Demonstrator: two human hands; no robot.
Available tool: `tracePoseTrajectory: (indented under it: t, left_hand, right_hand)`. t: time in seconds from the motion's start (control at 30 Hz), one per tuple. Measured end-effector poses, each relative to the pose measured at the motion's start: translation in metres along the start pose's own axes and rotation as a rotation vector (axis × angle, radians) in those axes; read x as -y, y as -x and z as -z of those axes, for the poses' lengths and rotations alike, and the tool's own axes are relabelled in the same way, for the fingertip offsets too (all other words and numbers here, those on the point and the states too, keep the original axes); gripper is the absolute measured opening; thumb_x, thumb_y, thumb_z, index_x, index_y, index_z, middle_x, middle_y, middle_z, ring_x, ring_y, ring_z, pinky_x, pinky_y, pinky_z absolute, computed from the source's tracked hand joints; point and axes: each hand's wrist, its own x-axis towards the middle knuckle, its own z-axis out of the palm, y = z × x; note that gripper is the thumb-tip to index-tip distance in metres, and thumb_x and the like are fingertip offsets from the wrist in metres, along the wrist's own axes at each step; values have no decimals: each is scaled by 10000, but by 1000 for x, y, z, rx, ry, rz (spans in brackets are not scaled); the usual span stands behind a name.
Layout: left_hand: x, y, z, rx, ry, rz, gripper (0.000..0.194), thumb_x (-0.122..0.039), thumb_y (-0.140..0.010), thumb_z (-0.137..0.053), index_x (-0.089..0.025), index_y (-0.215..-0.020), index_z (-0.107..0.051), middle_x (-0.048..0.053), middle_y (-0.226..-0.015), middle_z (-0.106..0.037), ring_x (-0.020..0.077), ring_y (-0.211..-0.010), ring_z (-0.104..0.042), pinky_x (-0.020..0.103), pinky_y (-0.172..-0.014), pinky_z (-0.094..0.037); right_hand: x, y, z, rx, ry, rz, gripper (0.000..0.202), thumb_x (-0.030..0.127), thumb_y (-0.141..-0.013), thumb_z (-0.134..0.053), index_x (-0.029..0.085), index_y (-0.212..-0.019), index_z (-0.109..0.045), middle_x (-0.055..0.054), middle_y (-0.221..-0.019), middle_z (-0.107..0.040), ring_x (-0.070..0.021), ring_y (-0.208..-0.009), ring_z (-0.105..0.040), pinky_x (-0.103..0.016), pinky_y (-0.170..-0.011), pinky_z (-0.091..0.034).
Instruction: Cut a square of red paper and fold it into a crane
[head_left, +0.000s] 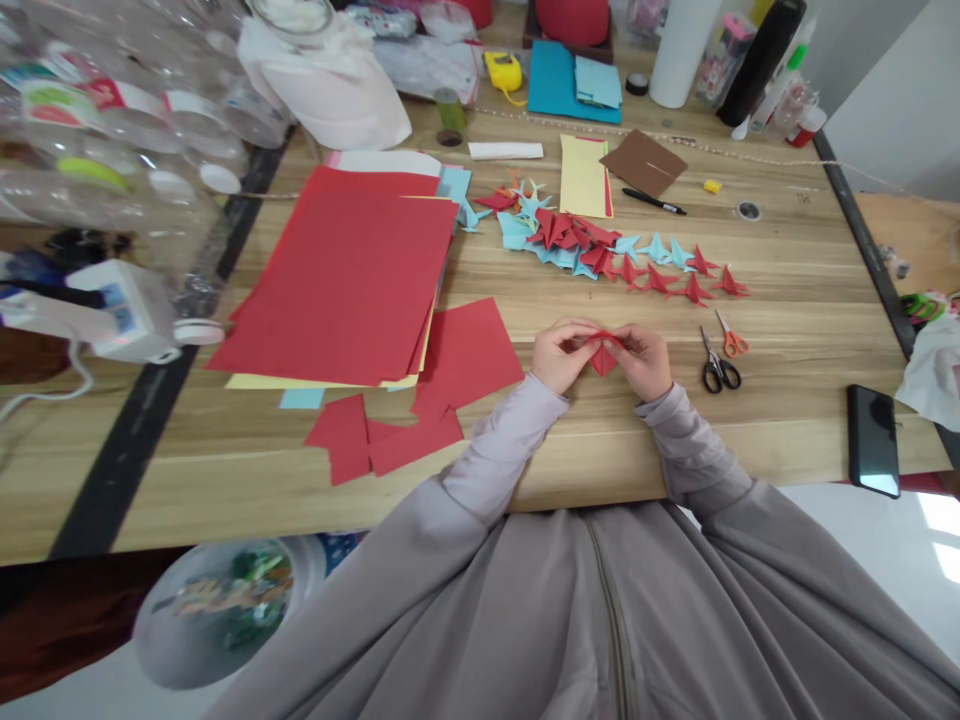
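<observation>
Between my two hands is a small piece of folded red paper (603, 360), with creases running down to a pointed lower end. My left hand (561, 354) pinches its left upper edge, and my right hand (643, 360) pinches the right one; the thumbs nearly meet over it. The paper's back side is hidden by the fingers. Just beyond my hands lie several folded paper cranes (570, 232), red and light blue, in a heap that trails off into a row at the right. Loose red paper squares (472, 350) lie left of my left hand.
A tall stack of red sheets (345, 280) covers the table's left part. Black scissors (720, 372) and orange scissors (732, 340) lie right of my hands, a phone (873, 440) at the right edge. Plastic bottles (150, 130) crowd the far left; a yellow tape measure (503, 72) sits behind.
</observation>
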Motion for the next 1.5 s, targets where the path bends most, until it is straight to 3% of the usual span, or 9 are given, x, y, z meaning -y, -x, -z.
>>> tracePoseTrajectory:
  t: [0.27, 0.6, 0.83, 1.03, 1.37, 1.5]
  left_hand:
    - [1, 0, -1, -50, -83, 33, 68, -243, -655, -690, -175, -660, -687, 46, -773, -670, 156, -758, -609, 300, -709, -470]
    - [7, 0, 1, 2, -102, 75, 116, -267, -649, -705, -159, -620, -674, 45, -728, -665, 156, -741, -603, 298, -712, -464]
    - [8, 0, 1, 57, -88, 46, 146, -217, -640, -712, -187, -783, -716, 63, -856, -688, 176, -831, -621, 329, -785, -482]
    - [0, 0, 2, 100, -77, 3, 46, -229, -676, -692, -204, -704, -719, 46, -797, -693, 177, -801, -628, 348, -798, -488]
    - [-6, 2, -2, 9, -48, -26, 77, -274, -712, -682, -215, -701, -729, 28, -755, -699, 150, -740, -625, 306, -734, -492]
    - [-8, 1, 0, -13, -26, -1, 178, -346, -748, -648, -194, -709, -733, 44, -759, -705, 149, -750, -631, 292, -731, -490]
  right_hand:
    - [4, -1, -2, -38, -18, -51, 123, 293, -720, -603, 188, -766, -645, -20, -732, -648, -146, -661, -587, -295, -637, -471]
    - [1, -1, -1, -47, 17, -56, 87, 249, -714, -572, 188, -741, -627, 4, -679, -624, -124, -622, -551, -274, -613, -443]
    - [0, -3, -3, 34, -75, -117, 65, 231, -653, -601, 175, -686, -606, 11, -614, -604, -110, -552, -526, -252, -537, -416]
    - [5, -3, -1, 113, -10, -107, 65, 228, -650, -565, 168, -625, -570, 30, -545, -531, -87, -504, -448, -241, -505, -353]
    - [9, -2, -1, 187, 38, -91, 77, 218, -650, -525, 170, -591, -512, 50, -511, -434, -76, -490, -366, -240, -501, -309]
    - [9, -2, -2, 167, 35, -132, 89, 238, -643, -544, 166, -600, -516, 49, -526, -459, -77, -509, -386, -233, -515, -321]
